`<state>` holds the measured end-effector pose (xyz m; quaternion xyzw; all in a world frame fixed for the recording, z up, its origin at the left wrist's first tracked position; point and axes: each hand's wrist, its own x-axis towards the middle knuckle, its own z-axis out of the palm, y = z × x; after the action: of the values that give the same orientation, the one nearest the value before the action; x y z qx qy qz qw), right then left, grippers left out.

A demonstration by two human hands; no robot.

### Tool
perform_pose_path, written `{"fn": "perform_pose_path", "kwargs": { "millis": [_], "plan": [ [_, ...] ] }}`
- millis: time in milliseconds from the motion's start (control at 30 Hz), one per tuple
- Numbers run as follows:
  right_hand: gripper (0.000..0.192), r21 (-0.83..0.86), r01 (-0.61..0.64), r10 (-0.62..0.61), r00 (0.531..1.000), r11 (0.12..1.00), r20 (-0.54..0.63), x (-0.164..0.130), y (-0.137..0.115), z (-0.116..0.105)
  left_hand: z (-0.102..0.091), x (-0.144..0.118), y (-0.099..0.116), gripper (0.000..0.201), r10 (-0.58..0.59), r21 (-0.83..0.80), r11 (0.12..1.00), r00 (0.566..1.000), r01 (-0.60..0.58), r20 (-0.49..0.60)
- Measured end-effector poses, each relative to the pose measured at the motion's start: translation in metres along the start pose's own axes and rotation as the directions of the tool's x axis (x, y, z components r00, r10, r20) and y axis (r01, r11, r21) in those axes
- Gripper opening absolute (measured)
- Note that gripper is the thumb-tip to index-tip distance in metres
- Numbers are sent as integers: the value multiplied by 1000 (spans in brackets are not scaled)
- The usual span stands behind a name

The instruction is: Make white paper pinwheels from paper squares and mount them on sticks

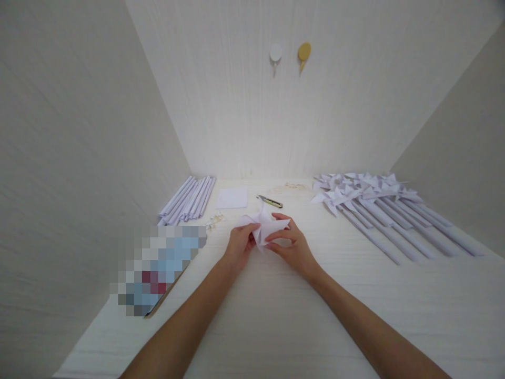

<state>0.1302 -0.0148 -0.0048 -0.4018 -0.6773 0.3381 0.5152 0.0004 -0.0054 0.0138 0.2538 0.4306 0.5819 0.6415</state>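
Observation:
Both of my hands hold a white folded paper piece [263,225] just above the middle of the white table [276,316]. My left hand [239,246] pinches its left side. My right hand [294,243] grips its right side, fingers curled over the paper's flaps. The paper has pointed, pinwheel-like flaps. A utility knife [270,201] lies on the table just beyond it, and a flat white paper square [232,198] lies to the knife's left.
Several rolled white paper sticks [188,199] lie at the back left. Several finished paper pinwheels on sticks [379,208] lie at the back right. A blurred flat object [160,266] rests at the left edge. Small paper scraps [215,219] lie nearby. Two wall hooks [290,54] hang above.

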Motion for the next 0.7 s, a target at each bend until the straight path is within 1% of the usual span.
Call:
{"fn": "perform_pose_path", "kwargs": {
  "millis": [100,200,300,467,700],
  "plan": [
    [3,55,-30,33,997,998,-63,2,1,-1,0,0,-5,12,49,5,999,999,-49,21],
    [5,84,-86,95,990,993,-101,5,3,-3,2,-2,-9,12,76,56,995,997,-77,19],
    [7,104,-128,140,984,986,-108,6,6,-3,4,-4,-11,12,96,126,987,995,-96,2],
    [7,152,-141,161,979,978,-124,8,11,-2,4,-5,-12,12,117,167,979,993,-114,-12],
    [5,135,-196,214,967,971,-140,8,10,-2,3,-5,-14,8,125,241,961,990,-137,62]
  ]
}}
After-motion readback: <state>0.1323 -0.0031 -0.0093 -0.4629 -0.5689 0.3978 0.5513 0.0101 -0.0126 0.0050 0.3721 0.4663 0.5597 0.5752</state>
